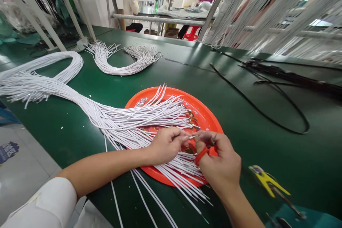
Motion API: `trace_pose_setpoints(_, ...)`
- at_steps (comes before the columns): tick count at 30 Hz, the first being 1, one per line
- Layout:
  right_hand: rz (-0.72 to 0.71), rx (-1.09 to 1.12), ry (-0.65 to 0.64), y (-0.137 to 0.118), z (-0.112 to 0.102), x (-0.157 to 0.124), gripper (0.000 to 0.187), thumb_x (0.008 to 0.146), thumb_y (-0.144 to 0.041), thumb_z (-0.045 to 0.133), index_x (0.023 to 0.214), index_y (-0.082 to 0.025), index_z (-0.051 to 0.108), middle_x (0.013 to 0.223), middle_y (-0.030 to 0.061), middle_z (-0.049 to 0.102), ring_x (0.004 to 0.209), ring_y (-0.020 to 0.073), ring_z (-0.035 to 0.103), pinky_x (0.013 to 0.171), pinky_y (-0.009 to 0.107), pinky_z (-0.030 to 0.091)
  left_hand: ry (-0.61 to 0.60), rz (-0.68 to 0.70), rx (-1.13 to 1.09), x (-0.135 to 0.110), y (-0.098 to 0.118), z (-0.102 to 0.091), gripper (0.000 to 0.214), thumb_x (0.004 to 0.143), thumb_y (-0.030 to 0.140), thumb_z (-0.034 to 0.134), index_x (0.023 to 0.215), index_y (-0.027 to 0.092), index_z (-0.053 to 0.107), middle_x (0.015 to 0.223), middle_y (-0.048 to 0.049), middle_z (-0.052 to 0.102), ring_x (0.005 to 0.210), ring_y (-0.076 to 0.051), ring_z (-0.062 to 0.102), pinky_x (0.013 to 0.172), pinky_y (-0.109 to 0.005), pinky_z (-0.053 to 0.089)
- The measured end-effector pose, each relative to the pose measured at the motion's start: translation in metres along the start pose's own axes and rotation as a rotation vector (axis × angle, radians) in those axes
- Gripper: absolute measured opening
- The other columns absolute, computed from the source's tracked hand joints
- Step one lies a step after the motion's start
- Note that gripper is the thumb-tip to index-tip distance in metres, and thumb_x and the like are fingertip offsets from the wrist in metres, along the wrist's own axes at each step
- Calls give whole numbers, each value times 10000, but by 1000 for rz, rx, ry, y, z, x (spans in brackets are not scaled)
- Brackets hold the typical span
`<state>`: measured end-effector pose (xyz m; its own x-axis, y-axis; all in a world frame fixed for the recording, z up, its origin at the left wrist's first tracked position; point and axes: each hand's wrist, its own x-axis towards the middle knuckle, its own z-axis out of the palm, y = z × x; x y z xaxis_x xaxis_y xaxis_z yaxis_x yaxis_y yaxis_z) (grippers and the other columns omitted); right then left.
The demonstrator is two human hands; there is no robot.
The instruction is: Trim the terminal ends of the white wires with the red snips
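Note:
My left hand (165, 146) pinches one white cable (191, 137) close to its tip, above the red tray (210, 115). Red-handled scissors (201, 156) hang in my right hand (221, 158), with the thumb through a loop; their blades are hidden. The fingertips of this hand meet the same cable's end. Beneath and beside my left forearm, a thick bundle of white cables (128, 117) fans out across the tray, some ends reaching past its near rim. Small shiny scraps (141, 102) lie in the tray's far left part.
On the green table (184, 74) lie a curved white cable bundle (120, 69), black cables (288, 74) and a yellow-handled tool (267, 181). White cables hang from a metal rack (171, 19) at the far edge. People sit beyond it.

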<state>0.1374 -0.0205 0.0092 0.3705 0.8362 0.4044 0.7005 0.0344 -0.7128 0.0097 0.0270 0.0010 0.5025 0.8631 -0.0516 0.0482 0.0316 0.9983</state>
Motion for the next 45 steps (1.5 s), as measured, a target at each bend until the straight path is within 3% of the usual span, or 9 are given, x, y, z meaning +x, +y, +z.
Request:
trace_pose_setpoints(7,-100,-20,-91,6,-6,5,131,746,-262,512,839,-232,599,779,29,650,680,172,585,686,314,460,-95,-80,-33,1,2,0,189,810,218,479,684,114,575,608,0,542,579,-88,498,605,-217,421)
trace_pose_setpoints(10,-9,76,-96,11,-4,8,134,736,-277,540,842,-224,602,790,34,655,699,171,599,702,320,471,-53,-68,-52,2,-1,1,148,783,233,533,785,117,626,702,-30,616,649,-116,558,636,-234,447)
trace_pose_setpoints(14,300,380,-41,10,-2,11,269,684,-383,649,864,-200,567,718,28,637,633,165,610,608,303,502,88,37,68,2,-3,1,173,786,261,552,839,131,653,799,-55,662,700,-132,583,641,-239,453)
trace_pose_setpoints(17,434,513,-78,3,-3,11,340,669,-440,670,872,-192,556,628,-5,596,514,129,566,506,261,486,176,159,257,1,-1,0,159,797,251,548,816,147,667,784,-55,661,737,-146,579,674,-251,447)
trace_pose_setpoints(25,364,337,-89,-2,-4,7,317,613,-393,716,810,-195,567,675,5,604,599,142,589,568,266,500,160,431,493,-4,-4,0,201,841,200,474,841,131,662,724,-65,634,705,-146,552,677,-260,444)
trace_pose_setpoints(30,287,348,-167,5,-2,9,225,655,-336,664,800,-194,567,721,26,625,641,152,602,582,273,515,208,357,465,-3,-4,-1,175,829,220,497,833,158,660,739,-53,636,697,-144,555,669,-263,445)
trace_pose_setpoints(36,184,142,-138,2,-5,8,167,703,-343,605,781,-196,585,713,32,627,611,151,594,555,259,485,130,202,309,-1,-2,-1,183,823,243,501,829,150,659,753,-43,647,694,-136,573,653,-237,443)
trace_pose_setpoints(41,190,94,-128,7,-3,8,186,698,-358,588,793,-199,585,728,43,644,627,166,606,582,272,481,17,155,219,-2,-2,-1,205,828,218,467,799,132,651,677,-30,622,613,-115,544,609,-224,435)
trace_pose_setpoints(45,226,-14,-85,18,-3,14,253,681,-410,606,830,-206,593,744,44,655,656,186,611,618,294,467,9,141,197,-2,-2,0,212,829,238,478,819,127,659,705,-41,639,639,-124,562,630,-231,444)
